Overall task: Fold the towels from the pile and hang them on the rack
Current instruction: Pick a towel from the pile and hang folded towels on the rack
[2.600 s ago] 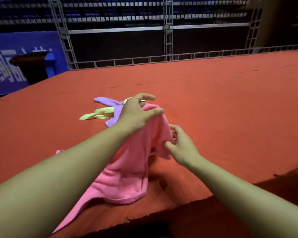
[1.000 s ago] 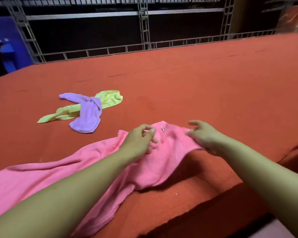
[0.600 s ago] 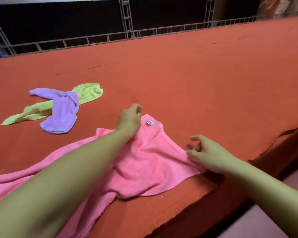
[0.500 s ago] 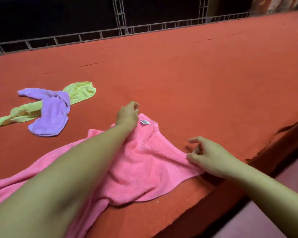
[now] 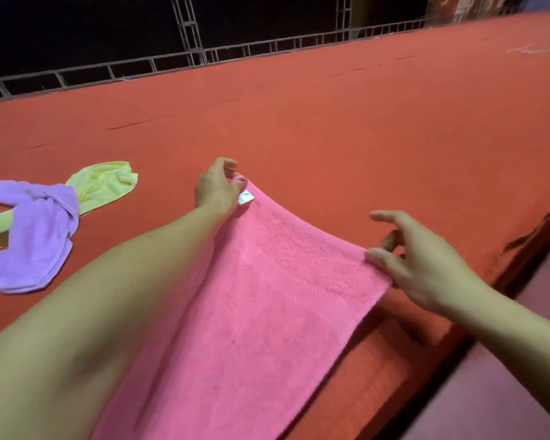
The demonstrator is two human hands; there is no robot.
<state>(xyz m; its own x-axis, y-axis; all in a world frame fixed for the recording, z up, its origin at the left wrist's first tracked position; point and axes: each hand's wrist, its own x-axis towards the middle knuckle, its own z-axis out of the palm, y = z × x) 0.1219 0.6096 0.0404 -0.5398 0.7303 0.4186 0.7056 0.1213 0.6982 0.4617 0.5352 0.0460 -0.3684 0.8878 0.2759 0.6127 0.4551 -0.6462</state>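
Here each hand's grip, left hand (image 5: 217, 185) and right hand (image 5: 416, 261), pinches the pink towel (image 5: 261, 300); its white tag (image 5: 245, 197) is unreadable.

We see the pink towel (image 5: 261, 300) stretched flat-ish, far edge taut between two held corners, small white tag near the far-left corner, woven stripe band across it, near end running out of view. Purple towel (image 5: 35, 236) lies crumpled on top of the yellow towel (image 5: 105, 184), well left of it.

Both hands pinching pink towel (image 5: 267, 306) corners, red table (image 5: 331, 128); left hand (image 5: 216, 187), right hand (image 5: 416, 265)
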